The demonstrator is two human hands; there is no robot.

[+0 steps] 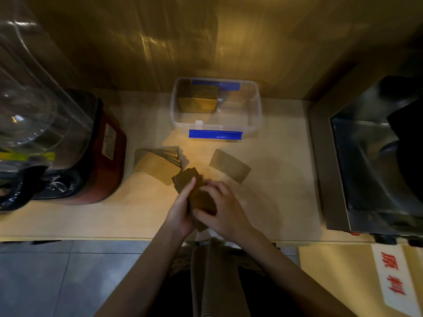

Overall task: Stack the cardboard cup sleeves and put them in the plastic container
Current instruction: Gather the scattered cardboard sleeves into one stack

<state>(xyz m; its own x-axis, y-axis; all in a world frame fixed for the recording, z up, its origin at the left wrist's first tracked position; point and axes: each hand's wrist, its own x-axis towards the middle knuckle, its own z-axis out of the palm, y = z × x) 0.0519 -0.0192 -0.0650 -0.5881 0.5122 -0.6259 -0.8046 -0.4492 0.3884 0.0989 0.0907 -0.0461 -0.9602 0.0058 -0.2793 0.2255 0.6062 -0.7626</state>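
Observation:
Both hands hold one stack of brown cardboard cup sleeves (188, 178) just above the counter's front half. My left hand (180, 208) grips its left side and my right hand (225, 208) clasps its right side and near end. A fanned pile of sleeves (155, 162) lies on the counter to the left of the held stack. A single flat sleeve (230, 165) lies to the right. The clear plastic container (255, 106) with blue clips stands at the back centre, and a stack of sleeves (198, 99) stands in its left part.
A blender with a red base (100, 156) and clear jar (34, 104) fills the left side of the counter. A steel machine (366, 161) stands at the right. The counter's front edge (91, 237) runs below my hands. A wooden wall rises behind the container.

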